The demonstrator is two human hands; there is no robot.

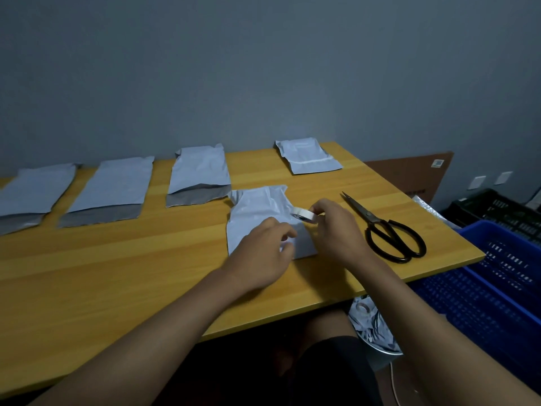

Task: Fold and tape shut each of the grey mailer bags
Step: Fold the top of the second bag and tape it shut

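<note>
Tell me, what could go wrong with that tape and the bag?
The right hand holds the tape roll above the folded mailer bag while the left hand pinches the tape end; the strip could twist or stick crooked. The fold might spring open. The scissors lie near the table edge.

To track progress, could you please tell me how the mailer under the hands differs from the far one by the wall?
The near mailer lies under both hands, tape unfinished; the far mailer lies untouched, a pale strip across its fold. The near one looks more crumpled. Both are grey and folded.
</note>
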